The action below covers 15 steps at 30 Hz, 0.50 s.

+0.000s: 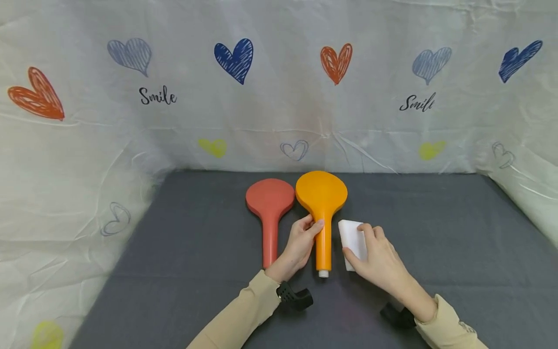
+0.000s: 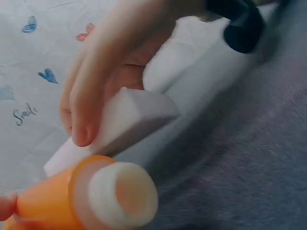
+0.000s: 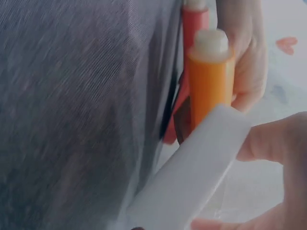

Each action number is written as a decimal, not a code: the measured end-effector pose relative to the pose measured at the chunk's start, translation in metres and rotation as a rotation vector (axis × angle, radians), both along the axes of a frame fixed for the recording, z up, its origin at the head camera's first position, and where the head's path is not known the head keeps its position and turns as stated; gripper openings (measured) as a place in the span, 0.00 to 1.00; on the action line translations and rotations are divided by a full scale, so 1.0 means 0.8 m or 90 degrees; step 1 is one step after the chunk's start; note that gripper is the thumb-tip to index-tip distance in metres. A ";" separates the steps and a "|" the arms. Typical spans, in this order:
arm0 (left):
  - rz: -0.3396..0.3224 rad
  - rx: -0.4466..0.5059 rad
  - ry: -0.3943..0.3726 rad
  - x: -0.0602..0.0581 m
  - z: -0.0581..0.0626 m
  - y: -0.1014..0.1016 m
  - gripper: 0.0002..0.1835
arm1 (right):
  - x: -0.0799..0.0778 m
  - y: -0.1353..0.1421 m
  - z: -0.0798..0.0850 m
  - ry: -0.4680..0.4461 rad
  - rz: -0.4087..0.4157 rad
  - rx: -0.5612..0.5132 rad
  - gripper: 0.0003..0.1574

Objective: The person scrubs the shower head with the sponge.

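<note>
My left hand grips the handle of an orange paddle, whose round head points toward the back wall. A short white tip ends its handle, seen close up in the left wrist view. Just to the right, my right hand holds a white sponge block between thumb and fingers. The sponge is beside the handle in the head view; I cannot tell if they touch. To the left lies a red paddle of the same shape, its lower handle end partly hidden by my left wrist.
Dark grey cloth covers the table. A white sheet printed with hearts and "Smile" stands behind it and along both sides. Each wrist wears a black strap device, one of them the left wrist strap.
</note>
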<state>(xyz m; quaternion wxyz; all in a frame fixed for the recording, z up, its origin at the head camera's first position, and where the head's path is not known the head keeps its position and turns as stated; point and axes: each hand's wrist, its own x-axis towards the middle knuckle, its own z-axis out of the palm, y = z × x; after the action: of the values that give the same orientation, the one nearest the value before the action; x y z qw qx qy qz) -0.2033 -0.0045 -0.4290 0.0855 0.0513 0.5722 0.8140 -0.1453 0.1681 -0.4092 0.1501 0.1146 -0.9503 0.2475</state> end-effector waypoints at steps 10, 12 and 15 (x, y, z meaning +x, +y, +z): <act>0.016 -0.090 -0.008 0.002 -0.022 0.011 0.18 | -0.009 0.010 -0.015 -0.033 -0.050 0.066 0.34; 0.020 -0.117 -0.005 0.003 -0.023 0.012 0.18 | -0.010 0.010 -0.017 -0.035 -0.048 0.074 0.34; 0.022 -0.152 -0.006 0.003 -0.022 0.013 0.18 | -0.010 0.010 -0.019 -0.034 -0.045 0.083 0.35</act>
<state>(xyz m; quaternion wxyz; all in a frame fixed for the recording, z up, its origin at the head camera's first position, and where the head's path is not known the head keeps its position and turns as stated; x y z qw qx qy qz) -0.2009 0.0058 -0.4462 0.0794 0.0271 0.6655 0.7417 -0.1529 0.1757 -0.4247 0.1254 0.0838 -0.9716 0.1825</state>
